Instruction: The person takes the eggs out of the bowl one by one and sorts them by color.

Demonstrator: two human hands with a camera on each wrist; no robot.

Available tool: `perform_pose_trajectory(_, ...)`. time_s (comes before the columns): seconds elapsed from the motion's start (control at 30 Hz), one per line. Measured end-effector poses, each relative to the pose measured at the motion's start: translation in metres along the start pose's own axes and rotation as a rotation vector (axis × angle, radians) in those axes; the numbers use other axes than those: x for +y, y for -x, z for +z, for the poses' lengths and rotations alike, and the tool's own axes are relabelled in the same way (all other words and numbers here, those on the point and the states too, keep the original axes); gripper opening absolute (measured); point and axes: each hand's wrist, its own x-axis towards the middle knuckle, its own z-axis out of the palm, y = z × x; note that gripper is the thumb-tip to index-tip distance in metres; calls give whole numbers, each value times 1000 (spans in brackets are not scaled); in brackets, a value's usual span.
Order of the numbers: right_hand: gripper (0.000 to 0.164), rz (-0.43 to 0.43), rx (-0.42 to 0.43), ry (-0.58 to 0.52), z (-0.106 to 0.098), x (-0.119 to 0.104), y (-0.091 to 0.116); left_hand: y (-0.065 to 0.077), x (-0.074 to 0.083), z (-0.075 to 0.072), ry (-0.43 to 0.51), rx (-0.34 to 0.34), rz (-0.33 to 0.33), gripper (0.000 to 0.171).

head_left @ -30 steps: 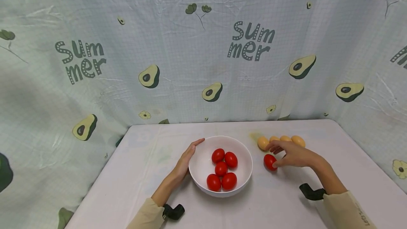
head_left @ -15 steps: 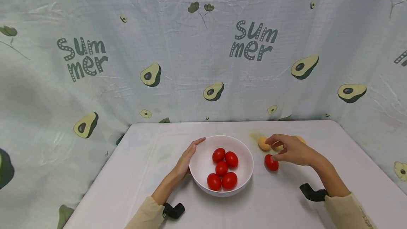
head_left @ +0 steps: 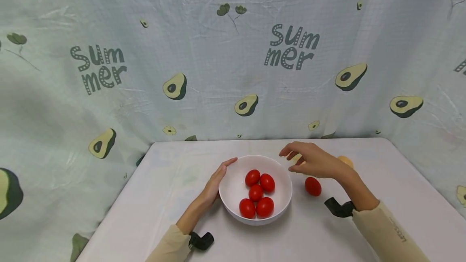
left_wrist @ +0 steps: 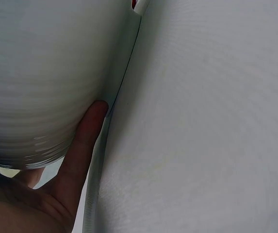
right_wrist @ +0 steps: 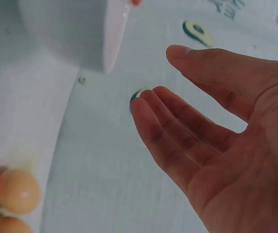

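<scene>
Several small red tomatoes [head_left: 255, 193] lie in a white bowl [head_left: 231, 189] in the middle of the table. Along the bowl's left outer wall rests my left hand [head_left: 214, 183], its fingers extended; the left wrist view shows a finger [left_wrist: 83, 141] against the wall. My right hand [head_left: 314, 161] hovers just beyond the bowl's right rim. Its fingers are parted and loosely bent, and its palm is bare in the right wrist view. Below it, another red tomato [head_left: 313, 186] lies loose on the table.
Yellow-orange oval pieces [right_wrist: 19, 191] lie behind the loose tomato, mostly hidden by my right hand in the head view, where one [head_left: 346, 161] shows above the wrist. A printed curtain [head_left: 204, 51] hangs behind the white table [head_left: 174, 185].
My right hand has lifted away from beside the loose red tomato and moved left towards the bowl, holding nothing. My left hand stays at the bowl. The view has shifted slightly.
</scene>
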Motion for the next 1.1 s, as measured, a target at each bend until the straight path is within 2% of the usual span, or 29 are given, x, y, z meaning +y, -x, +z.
perform_pose_trajectory(0.23, 38, -70, -138, 19, 6, -33, -40, -1, 1, 0, 1, -2, -4, 46)
perform_pose_trajectory(0.43, 35, -93, -243, 107, 22, -50, -73, -1, 1, -1, -5, -4, -16, 47)
perform_pose_trajectory(0.63, 32, -27, -352, 121, 42, -50, -93, 0, -1, -1, -8, -13, -11, 46)
perform_pose_trajectory(0.83, 31, 29, -437, 140, 57, -44, -103, -1, -2, -1, 21, -25, 8, 47)
perform_pose_trajectory(1.1, 32, 98, -507, 195, 68, -44, -112, -2, -1, -2, 44, -40, 6, 47)
